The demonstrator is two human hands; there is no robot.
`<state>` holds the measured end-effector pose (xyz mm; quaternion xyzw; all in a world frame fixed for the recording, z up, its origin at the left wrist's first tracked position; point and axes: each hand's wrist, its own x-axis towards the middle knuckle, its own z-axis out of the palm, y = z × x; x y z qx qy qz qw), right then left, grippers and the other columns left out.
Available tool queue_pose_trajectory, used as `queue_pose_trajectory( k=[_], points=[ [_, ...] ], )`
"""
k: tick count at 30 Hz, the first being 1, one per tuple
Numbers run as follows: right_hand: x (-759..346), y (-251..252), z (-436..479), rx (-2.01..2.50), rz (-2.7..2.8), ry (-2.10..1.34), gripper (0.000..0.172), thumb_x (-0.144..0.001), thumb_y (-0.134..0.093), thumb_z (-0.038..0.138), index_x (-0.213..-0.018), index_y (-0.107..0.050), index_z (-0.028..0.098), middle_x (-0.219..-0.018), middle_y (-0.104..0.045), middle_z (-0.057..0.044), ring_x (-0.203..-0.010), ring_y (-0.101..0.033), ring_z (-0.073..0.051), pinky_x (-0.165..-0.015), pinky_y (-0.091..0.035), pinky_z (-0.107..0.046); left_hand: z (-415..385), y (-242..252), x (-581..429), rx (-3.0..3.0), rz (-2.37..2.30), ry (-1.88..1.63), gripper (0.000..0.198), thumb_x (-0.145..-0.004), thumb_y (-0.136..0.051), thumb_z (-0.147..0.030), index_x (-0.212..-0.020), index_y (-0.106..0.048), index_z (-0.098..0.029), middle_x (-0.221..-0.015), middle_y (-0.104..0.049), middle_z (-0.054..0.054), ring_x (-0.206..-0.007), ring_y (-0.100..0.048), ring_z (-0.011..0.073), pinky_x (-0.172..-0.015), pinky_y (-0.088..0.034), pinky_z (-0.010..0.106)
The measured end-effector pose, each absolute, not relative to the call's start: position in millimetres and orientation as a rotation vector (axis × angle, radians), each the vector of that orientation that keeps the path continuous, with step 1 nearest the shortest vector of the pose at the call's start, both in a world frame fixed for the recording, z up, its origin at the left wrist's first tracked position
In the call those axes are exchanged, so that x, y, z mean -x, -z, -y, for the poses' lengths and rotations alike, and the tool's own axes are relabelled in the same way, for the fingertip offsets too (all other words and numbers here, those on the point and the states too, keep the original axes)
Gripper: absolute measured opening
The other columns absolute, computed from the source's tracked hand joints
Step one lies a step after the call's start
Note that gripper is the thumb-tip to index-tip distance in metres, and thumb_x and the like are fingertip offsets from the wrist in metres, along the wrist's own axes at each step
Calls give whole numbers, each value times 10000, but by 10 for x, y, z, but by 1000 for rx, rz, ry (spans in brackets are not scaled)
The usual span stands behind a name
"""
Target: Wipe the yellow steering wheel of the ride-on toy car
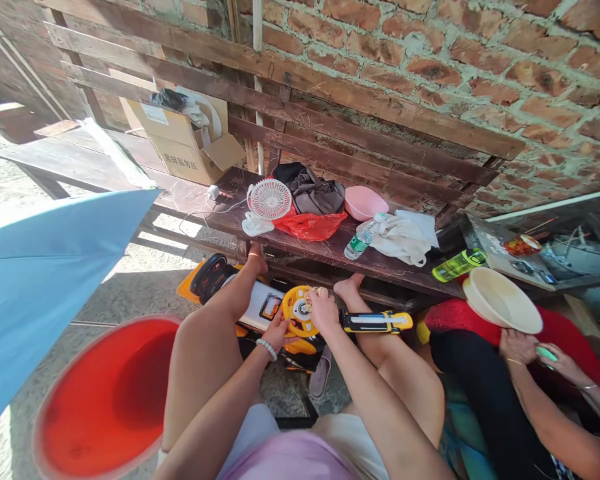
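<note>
My left hand (275, 331), a white beaded bracelet at its wrist, curls around the lower left rim of a round yellow plastic toy steering wheel (300, 312), and my right hand (325, 312) clamps over its right side near the hub. The hands stay apart, one on each side of the wheel. The wheel sits straight ahead of me, just beyond my bare knees, and my right hand lies nearer its hub, where a small pale piece is too small to identify. The wheel seems to belong to a long black, white and yellow plastic toy body (247, 300), whose long axis runs roughly left to right across my view, with most of its length out past my left hand. Past my right leg lies a yellow-and-black plastic bar (375, 322). Beyond, a dark wooden bench (380, 263) holds a small white plastic fan (270, 199) and a red plastic bag (310, 227). Off to my right, another person's hand (517, 347) sits beneath a cream plastic bowl (503, 301).
</note>
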<state>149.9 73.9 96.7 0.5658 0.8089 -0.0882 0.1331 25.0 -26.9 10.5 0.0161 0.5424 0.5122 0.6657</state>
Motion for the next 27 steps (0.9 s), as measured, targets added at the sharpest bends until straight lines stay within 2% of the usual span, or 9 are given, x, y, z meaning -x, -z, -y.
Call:
queue_pose_trajectory(
  k=[6, 10, 12, 15, 17, 19, 22, 24, 27],
  points=[
    [-1663, -979, -239, -1790, -2274, 388, 484, -945, -694, 221, -1415, -579, 238, -1357, -545, -148, -1125, -672, -270, -925, -524, -333, 298, -46, -264, -7, -1168, -1214, 542, -965, -712, -260, -1475, -529, -238, -893, -689, 17, -799, -713, 166, -825, -659, 371],
    [-1705, -943, 65, -1720, -2321, 512, 497, -901, -705, 172, -1380, -602, 259, -1348, -555, -119, -1125, -679, -259, -950, -531, -337, 298, 1, -287, -43, -1197, -1230, 520, -956, -711, -272, -1454, -569, -237, -857, -696, 11, -753, -698, 158, -754, -639, 314],
    [-1687, -907, 197, -1631, -2391, 565, 497, -887, -701, 151, -1364, -617, 263, -1351, -560, -116, -1144, -670, -263, -977, -533, -353, 290, 28, -302, -73, -1225, -1246, 520, -938, -725, -280, -1440, -594, -245, -884, -725, 17, -757, -701, 161, -745, -621, 294],
    [-1663, -888, 294, -1477, -2493, 643, 460, -898, -683, 160, -1344, -643, 265, -1349, -568, -114, -1149, -659, -254, -997, -533, -357, 270, 62, -310, -107, -1220, -1354, 542, -879, -778, -266, -1401, -636, -236, -1029, -779, 48, -870, -726, 167, -829, -601, 274],
    [-1665, -925, 250, -1404, -2546, 675, 453, -907, -680, 177, -1348, -653, 276, -1337, -574, -105, -1128, -656, -243, -992, -532, -345, 262, 81, -301, -96, -1208, -1373, 562, -842, -807, -268, -1380, -649, -226, -1076, -787, 61, -891, -728, 167, -841, -588, 265],
    [-1663, -999, 118, -1373, -2601, 656, 466, -920, -668, 182, -1374, -651, 287, -1328, -578, -103, -1124, -643, -243, -987, -528, -343, 263, 105, -283, -66, -1208, -1290, 597, -828, -815, -300, -1392, -631, -233, -1021, -782, 48, -795, -714, 155, -780, -584, 270],
    [-1582, -1130, -173, -1337, -2710, 522, 522, -941, -641, 169, -1448, -619, 294, -1403, -546, -123, -1216, -585, -270, -1031, -501, -368, 270, 158, -261, -36, -1197, -1188, 625, -842, -793, -346, -1422, -582, -245, -917, -743, 9, -688, -675, 135, -713, -572, 271],
    [-1461, -1184, -375, -1229, -2773, 429, 542, -955, -629, 165, -1480, -600, 293, -1453, -515, -130, -1292, -524, -286, -1075, -473, -389, 269, 201, -258, -55, -1195, -1180, 598, -865, -770, -371, -1415, -571, -245, -888, -718, -4, -703, -673, 136, -709, -567, 264],
    [-1252, -1177, -643, -974, -2767, 362, 509, -967, -627, 161, -1454, -623, 310, -1421, -523, -112, -1319, -481, -285, -1082, -458, -393, 259, 246, -267, -101, -1227, -1186, 585, -882, -774, -414, -1410, -576, -258, -873, -695, -5, -763, -689, 156, -725, -568, 266]
  ],
)
